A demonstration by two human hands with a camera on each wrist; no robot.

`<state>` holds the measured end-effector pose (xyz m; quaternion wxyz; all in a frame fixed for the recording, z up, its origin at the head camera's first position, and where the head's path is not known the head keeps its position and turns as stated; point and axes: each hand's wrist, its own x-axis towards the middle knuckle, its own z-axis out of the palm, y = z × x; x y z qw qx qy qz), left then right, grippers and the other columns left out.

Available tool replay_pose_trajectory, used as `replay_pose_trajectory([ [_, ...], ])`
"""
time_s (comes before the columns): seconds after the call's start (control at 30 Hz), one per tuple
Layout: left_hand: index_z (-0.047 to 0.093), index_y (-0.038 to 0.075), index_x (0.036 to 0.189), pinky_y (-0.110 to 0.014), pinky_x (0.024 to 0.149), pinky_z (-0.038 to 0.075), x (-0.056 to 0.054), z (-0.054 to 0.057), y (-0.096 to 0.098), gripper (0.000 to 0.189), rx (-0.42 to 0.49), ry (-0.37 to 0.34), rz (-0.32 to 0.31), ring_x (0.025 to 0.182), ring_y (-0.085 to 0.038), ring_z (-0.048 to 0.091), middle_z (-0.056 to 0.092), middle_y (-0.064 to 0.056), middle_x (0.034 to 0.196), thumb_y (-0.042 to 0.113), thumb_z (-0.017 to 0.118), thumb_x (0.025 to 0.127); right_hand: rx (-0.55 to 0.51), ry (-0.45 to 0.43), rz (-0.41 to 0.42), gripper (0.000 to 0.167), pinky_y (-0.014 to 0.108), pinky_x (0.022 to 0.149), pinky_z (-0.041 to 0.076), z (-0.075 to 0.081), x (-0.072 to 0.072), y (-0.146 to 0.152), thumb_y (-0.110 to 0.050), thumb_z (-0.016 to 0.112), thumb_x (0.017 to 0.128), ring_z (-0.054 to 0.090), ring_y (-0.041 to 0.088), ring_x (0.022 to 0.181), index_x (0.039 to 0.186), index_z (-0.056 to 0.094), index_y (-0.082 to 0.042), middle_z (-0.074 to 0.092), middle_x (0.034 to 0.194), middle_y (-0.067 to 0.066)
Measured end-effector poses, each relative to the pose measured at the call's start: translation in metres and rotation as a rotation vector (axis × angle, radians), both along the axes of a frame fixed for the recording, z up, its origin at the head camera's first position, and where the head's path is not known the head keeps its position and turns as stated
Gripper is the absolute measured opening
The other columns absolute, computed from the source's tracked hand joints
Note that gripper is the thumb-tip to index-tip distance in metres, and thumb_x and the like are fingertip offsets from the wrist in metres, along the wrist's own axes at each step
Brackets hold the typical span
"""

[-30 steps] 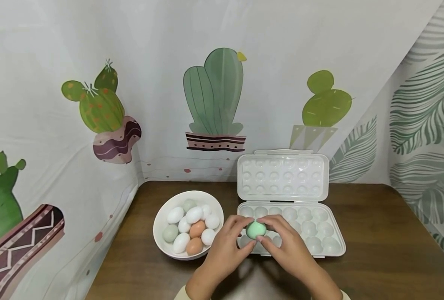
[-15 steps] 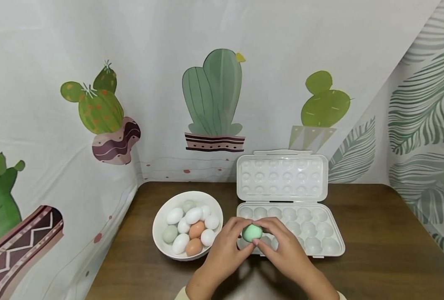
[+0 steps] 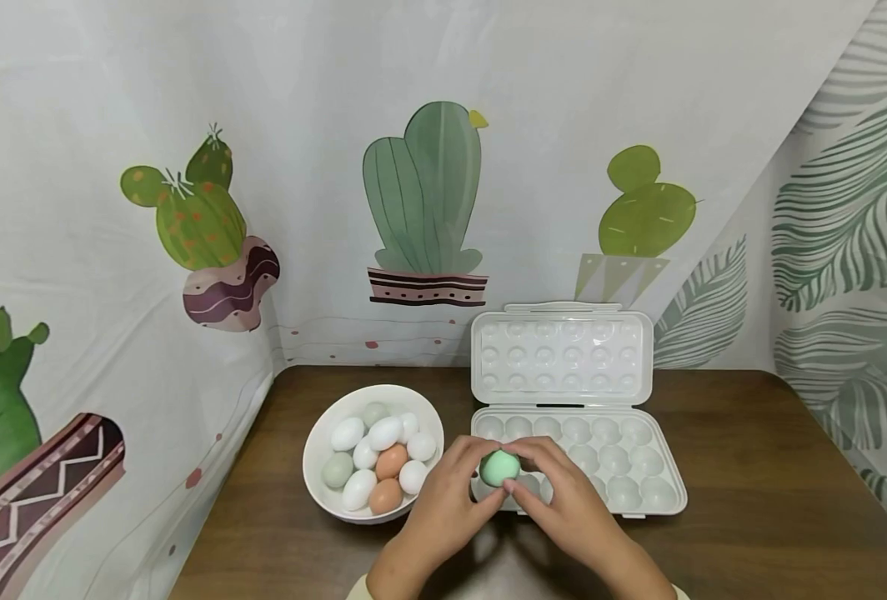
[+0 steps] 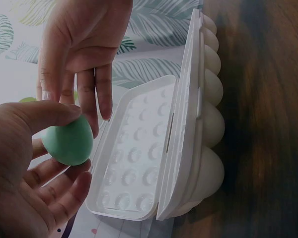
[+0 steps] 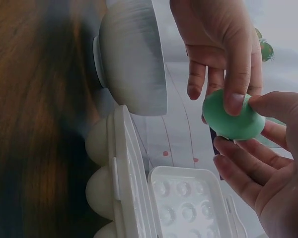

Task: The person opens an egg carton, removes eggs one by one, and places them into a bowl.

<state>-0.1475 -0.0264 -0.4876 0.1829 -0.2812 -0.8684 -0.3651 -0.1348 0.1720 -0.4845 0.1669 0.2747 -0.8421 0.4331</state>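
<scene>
A green egg (image 3: 499, 469) is held up between both hands, over the near left part of an opened white egg carton (image 3: 664, 467). My left hand (image 3: 447, 492) pinches it from the left with thumb and fingers. From the other side my right hand (image 3: 567, 500) pinches it too, its thumb low on the shell. The wrist views show the egg (image 4: 69, 141) raised above the carton's cups. Hands and egg hide several of the near left cups; those in sight hold no eggs.
Left of the carton stands a white bowl (image 3: 316, 492) of white, brown and pale green eggs. The carton's lid (image 3: 562, 358) leans up near the cactus-print cloth (image 3: 301, 208). All stand on a brown wooden table (image 3: 751, 500).
Both hands have brought the green egg slightly left and nearer the body, and its tilt between the fingers has shifted. Bowl and carton stay where they were.
</scene>
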Motion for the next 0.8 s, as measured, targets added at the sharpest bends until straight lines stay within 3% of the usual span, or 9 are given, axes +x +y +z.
replay_pose_trajectory([
  [0.2,0.063,0.018,0.124,-0.029,0.089,0.054,-0.002,0.005,-0.006,0.048,-0.003,-0.031,0.033,0.103,-0.008,0.062,0.062,0.004,0.116,0.024,0.084,0.081,-0.024,0.036,0.007,0.045,0.028,0.091,0.055,0.003,-0.001,0.002,-0.01,0.072,0.092,0.066,0.014,0.108,0.135,0.059,-0.014,0.061,0.128,-0.001],
  [0.43,0.064,0.018,0.125,-0.031,0.092,0.052,-0.008,0.01,-0.02,0.05,-0.005,-0.065,0.09,0.108,-0.011,0.062,0.063,0.003,0.116,0.026,0.084,0.08,-0.025,0.078,-0.014,0.04,0.025,0.09,0.054,0.005,-0.004,0.008,-0.005,0.071,0.092,0.066,0.014,0.107,0.13,0.062,-0.017,0.063,0.124,0.0],
  [0.6,0.062,0.017,0.13,-0.032,0.091,0.051,-0.011,0.012,-0.03,0.054,-0.005,-0.087,0.132,0.107,-0.013,0.06,0.063,0.001,0.117,0.025,0.082,0.081,-0.033,0.067,-0.046,0.038,0.023,0.091,0.053,0.007,-0.006,0.013,-0.004,0.071,0.091,0.066,0.011,0.108,0.127,0.065,-0.015,0.063,0.126,-0.002],
  [0.8,0.063,0.026,0.128,-0.037,0.083,0.047,-0.014,0.015,-0.039,0.05,-0.048,-0.123,0.234,0.109,-0.011,0.061,0.063,0.006,0.119,0.029,0.081,0.081,-0.046,0.083,-0.059,0.037,0.016,0.093,0.05,0.006,-0.009,0.016,-0.001,0.071,0.09,0.063,0.011,0.11,0.125,0.066,-0.013,0.064,0.124,0.001],
])
